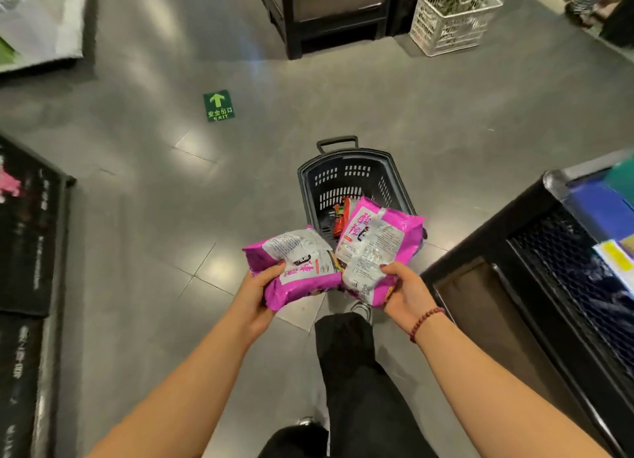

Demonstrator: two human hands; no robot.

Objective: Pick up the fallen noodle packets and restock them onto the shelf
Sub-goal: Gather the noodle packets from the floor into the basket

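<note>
Magenta-and-white plastic noodle packets are in both hands. The left hand (pixel 255 298) curls round the left packet (pixel 295 269) and the right hand (pixel 408 293) clasps the right packet (pixel 377 248), both over a black plastic shopping basket (pixel 343 183). The pick-up seems done; restocking probably means turning to the black metal shelf (pixel 514 234) at right. The grey tiled floor (pixel 171 217) bears a green exit sticker (pixel 218 105).

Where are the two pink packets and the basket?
left packet (pixel 305 264): head view, on its white printed panel.
right packet (pixel 377 248): head view, middle of its white panel.
basket (pixel 343 183): head view, on its slotted far wall.
</note>
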